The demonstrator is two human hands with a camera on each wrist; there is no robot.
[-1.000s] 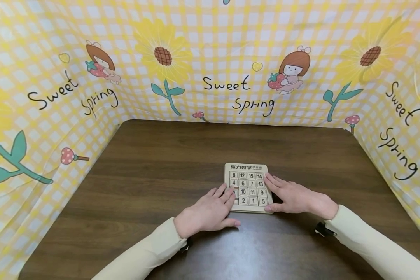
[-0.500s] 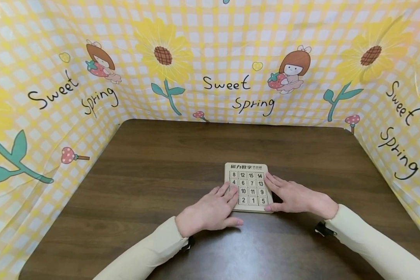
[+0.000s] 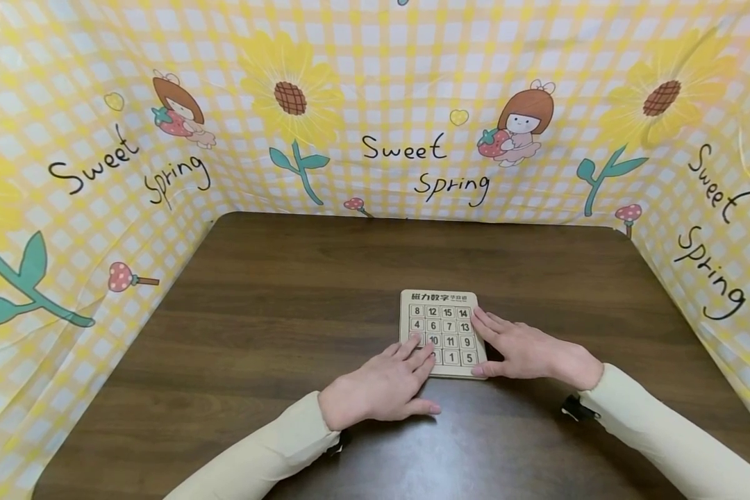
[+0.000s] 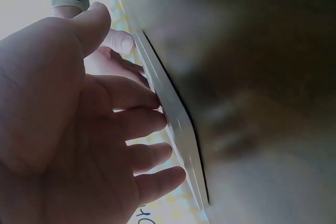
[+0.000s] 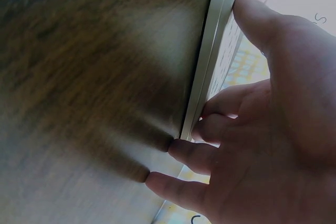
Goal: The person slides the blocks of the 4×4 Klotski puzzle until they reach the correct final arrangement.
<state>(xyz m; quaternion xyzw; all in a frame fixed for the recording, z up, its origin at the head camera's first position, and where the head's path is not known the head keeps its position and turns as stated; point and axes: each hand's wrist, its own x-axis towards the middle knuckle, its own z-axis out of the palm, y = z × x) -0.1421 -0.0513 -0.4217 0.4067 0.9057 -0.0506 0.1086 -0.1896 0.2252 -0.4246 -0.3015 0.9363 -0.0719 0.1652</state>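
A pale number-slide puzzle [image 3: 439,297] lies flat on the table in the head view, with numbered square tiles in rows under its printed title. My left hand [image 3: 384,384] reaches over its lower left part. Its fingertips rest on the tiles there, hiding the lower left cells and partly the 2. The left thumb points right, off the board's near edge. My right hand [image 3: 531,353] rests against the board's right side, thumb on the near right corner. In the right wrist view, two fingers [image 5: 191,156] touch the table beside the puzzle [image 5: 212,59].
The brown wooden table [image 3: 287,278] extends all around the puzzle. A yellow checked cloth [image 3: 400,83] with flowers and printed words hangs behind it and along both sides. Dark wrist devices [image 3: 580,408] sit under the sleeves.
My left hand has shifted right and a little towards me, its fingertips passing from the left column onto the 2 tile. The right hand and the board keep their places.
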